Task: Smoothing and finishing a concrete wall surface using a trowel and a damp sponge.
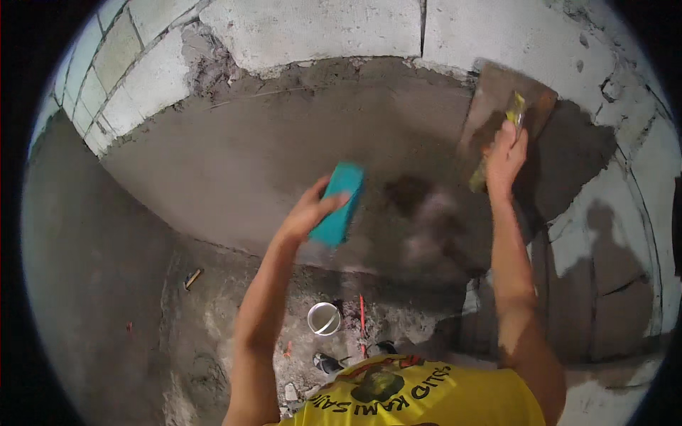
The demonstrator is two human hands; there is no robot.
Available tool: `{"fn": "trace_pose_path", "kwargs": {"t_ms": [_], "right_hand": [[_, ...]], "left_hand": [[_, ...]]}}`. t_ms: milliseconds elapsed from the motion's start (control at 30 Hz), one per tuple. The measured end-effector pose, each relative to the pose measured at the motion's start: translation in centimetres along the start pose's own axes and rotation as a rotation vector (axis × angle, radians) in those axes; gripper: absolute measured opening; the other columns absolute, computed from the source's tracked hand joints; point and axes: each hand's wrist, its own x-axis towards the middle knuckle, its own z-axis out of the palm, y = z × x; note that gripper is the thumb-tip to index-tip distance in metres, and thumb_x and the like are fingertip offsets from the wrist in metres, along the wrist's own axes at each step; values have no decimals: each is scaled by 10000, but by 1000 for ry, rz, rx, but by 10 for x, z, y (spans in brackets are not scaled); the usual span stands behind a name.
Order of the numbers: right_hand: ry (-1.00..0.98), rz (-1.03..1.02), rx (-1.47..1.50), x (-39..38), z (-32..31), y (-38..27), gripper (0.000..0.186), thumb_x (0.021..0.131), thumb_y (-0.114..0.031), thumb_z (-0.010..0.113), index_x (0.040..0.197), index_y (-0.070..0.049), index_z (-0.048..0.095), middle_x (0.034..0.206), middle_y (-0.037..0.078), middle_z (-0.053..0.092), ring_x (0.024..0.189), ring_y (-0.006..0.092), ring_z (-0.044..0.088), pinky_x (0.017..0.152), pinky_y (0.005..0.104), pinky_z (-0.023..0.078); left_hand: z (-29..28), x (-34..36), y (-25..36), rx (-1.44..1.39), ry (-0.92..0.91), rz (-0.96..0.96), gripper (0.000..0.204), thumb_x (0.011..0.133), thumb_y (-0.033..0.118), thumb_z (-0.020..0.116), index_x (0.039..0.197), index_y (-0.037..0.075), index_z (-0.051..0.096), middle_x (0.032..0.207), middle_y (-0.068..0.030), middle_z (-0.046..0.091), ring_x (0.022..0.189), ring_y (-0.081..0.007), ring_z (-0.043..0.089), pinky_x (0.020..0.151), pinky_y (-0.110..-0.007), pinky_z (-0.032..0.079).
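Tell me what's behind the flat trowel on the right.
Grey plaster and, higher up, pale wall show around the flat trowel. What it and the right hand cover cannot be seen.

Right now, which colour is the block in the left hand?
Turquoise; the block shows best in the head view.

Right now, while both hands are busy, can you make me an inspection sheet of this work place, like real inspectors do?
Surface: grey coating spread over part of a pale block wall; its edges are ragged.
Job's things: a teal block in front of the coating; a flat trowel near its upper right edge.
Clutter: white bucket, hammer, red strip and rubble below.
Fingers: left fingers closed on the block; right fingers closed on the trowel's handle.
Cables: nothing seen.
Surroundings: rough floor; a dark shadow on the right.
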Motion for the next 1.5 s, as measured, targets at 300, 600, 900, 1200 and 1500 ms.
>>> {"fn": "trace_pose_path", "kwargs": {"t_ms": [300, 600, 900, 1200, 1500], "right_hand": [[-454, -594, -559, -61, 30, 56, 284, 926, -295, 620, 1037, -35, 594, 805, 201, 650, 759, 378, 654, 678, 443, 519], [-555, -410, -467, -100, 173, -21, 354, 905, -274, 655, 1153, -37, 566, 940, 220, 671, 840, 363, 675, 687, 462, 522], [-296, -198, -500, -64, 167, -83, 397, 957, -379, 553, 1159, -38, 580, 938, 226, 670, 845, 423, 655, 713, 483, 514], [-408, -321, -490, -80, 187, -43, 345, 924, -373, 585, 1108, -80, 595, 852, 209, 679, 769, 421, 660, 650, 487, 521], [-857, -590, -884, -143, 226, -40, 478, 936, -450, 547, 1263, -102, 551, 964, 237, 675, 871, 410, 668, 713, 505, 539]], "left_hand": [[-41, -15, -34, -255, 513, 152, 787, 825, 376, 758, 1407, 1, 382, 1282, -142, 529, 1100, -217, 561, 906, -356, 487], [-191, -242, -338, -252, 969, -663, 788, 785, 452, 765, 1372, 52, 425, 1285, -120, 559, 1115, -278, 560, 866, -394, 469], [-246, -489, -440, -468, 1092, -594, 442, 827, 427, 735, 1066, 102, 554, 866, -45, 601, 719, -211, 585, 543, -339, 449], [-288, -422, -451, -523, 1098, -735, 767, 747, 561, 753, 1270, 72, 479, 1077, -105, 614, 866, -263, 628, 609, -389, 472], [-329, -424, -482, -649, 994, -588, 786, 779, 520, 735, 1367, 110, 413, 1307, -121, 539, 1069, -292, 573, 810, -506, 492]]}}
